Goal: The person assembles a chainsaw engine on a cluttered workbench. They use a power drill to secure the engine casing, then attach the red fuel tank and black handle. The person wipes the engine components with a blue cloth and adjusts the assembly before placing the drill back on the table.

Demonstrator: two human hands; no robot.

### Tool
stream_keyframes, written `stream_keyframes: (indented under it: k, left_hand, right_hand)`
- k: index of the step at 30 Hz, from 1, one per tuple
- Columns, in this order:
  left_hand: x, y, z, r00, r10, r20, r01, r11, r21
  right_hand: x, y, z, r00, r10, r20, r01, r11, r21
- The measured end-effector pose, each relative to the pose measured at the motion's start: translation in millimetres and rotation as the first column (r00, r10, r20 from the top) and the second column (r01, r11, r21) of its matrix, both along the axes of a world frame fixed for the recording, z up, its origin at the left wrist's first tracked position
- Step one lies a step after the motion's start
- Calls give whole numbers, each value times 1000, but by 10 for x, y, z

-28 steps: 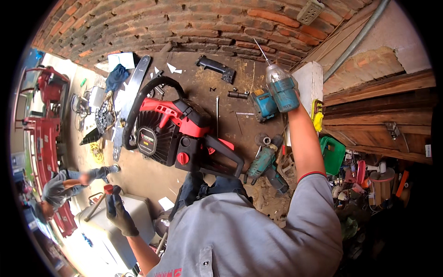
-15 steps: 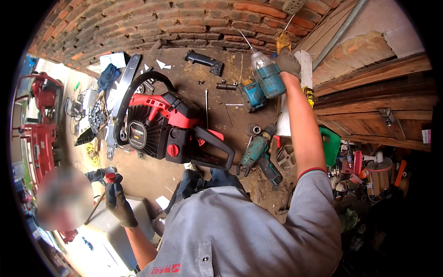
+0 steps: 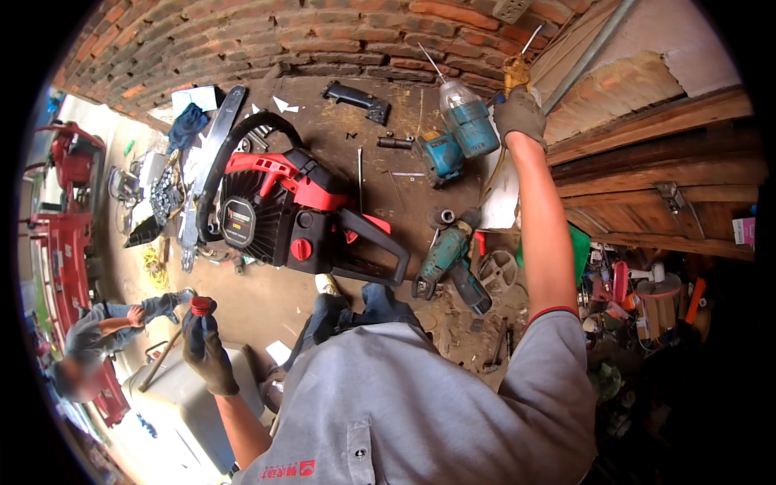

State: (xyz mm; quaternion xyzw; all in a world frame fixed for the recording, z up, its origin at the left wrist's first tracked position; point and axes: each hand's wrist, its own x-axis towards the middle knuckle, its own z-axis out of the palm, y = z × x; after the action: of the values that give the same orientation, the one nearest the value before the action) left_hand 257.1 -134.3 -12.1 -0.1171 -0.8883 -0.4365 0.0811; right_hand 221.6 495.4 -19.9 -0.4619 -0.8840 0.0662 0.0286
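Observation:
On the workbench lies a red-and-black chainsaw (image 3: 279, 202), its guide bar (image 3: 222, 129) pointing toward the far left. My gloved left hand (image 3: 208, 352) is raised left of my body, fingers closed around a small red cap (image 3: 201, 305). At the far right my gloved right hand (image 3: 521, 120) grips a yellow tool with a thin metal nozzle (image 3: 516, 74), which looks like an air blow gun; the fingers hide its handle. Nearest to that hand stands a teal cordless driver (image 3: 470, 125) with a long thin bit.
A second teal power tool (image 3: 446, 255) lies at the bench's right, beside a socket (image 3: 442, 216). Further back are a black handle part (image 3: 356, 100) and a long metal rod (image 3: 360, 179). A brick wall (image 3: 339, 40) closes the far side. Another person (image 3: 105, 327) sits at the left.
My right hand has moved rightward with the yellow tool, away from the teal driver. The left hand, still holding the red cap, has shifted only slightly.

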Motion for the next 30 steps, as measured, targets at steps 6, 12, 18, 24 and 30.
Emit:
stream_keyframes:
  k: [6,12,18,24,30]
  left_hand:
    - [-17,-146,-42,1000,7,-4,-7,999,-49]
    - [34,-224,36,998,54,38,-53,998,-19]
    - [120,-169,-43,979,142,146,-174,957,234]
    - [-97,-406,-195,943,273,191,-320,900,296]
    - [-757,-591,-595,976,173,133,-215,872,440]
  right_hand:
    - [-7,-46,-158,989,144,-19,-141,985,95]
    - [220,-219,61,994,94,-47,-92,995,43]
    - [799,-554,393,985,-18,-173,30,997,66]
    - [2108,-915,530,930,3,-367,52,989,138]
    - [2474,-2054,760,614,-65,-787,-366,860,-356]
